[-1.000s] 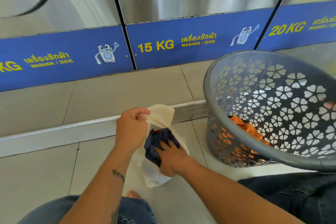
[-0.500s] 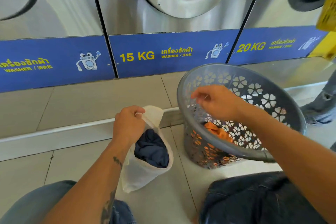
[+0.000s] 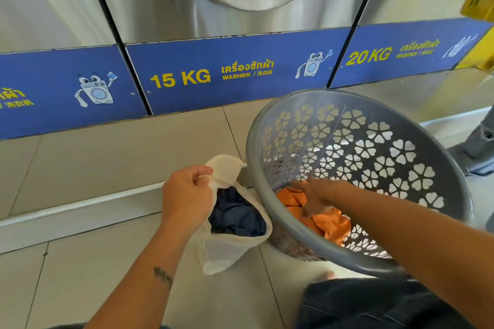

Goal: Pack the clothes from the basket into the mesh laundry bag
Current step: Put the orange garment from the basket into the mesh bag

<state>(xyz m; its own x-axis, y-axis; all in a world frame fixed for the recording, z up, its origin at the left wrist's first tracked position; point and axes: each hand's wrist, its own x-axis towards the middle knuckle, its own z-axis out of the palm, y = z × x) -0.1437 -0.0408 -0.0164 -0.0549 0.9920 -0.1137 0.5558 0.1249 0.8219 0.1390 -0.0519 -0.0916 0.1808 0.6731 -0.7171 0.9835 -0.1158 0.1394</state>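
A white mesh laundry bag (image 3: pixel 226 251) stands on the floor tiles, its mouth held up and open by my left hand (image 3: pixel 187 195), which grips the rim. A dark navy garment (image 3: pixel 236 218) lies inside the bag. To its right stands a grey plastic basket (image 3: pixel 347 254) with flower-shaped holes, tilted toward me. An orange garment (image 3: pixel 330 226) lies at its bottom. My right hand (image 3: pixel 314 196) reaches down inside the basket and rests on the orange garment; it is blurred, so its grip is unclear.
A row of steel washers with blue bands (image 3: pixel 235 72) marked 15 KG and 20 KG stands behind a raised tiled step (image 3: pixel 107 149). Another person's leg and shoe (image 3: pixel 481 152) are at the right edge. My knees in dark jeans (image 3: pixel 374 304) are below.
My right hand left the bag, passed over the basket's rim and has dropped inside onto the orange garment. My left hand keeps holding the bag's rim.
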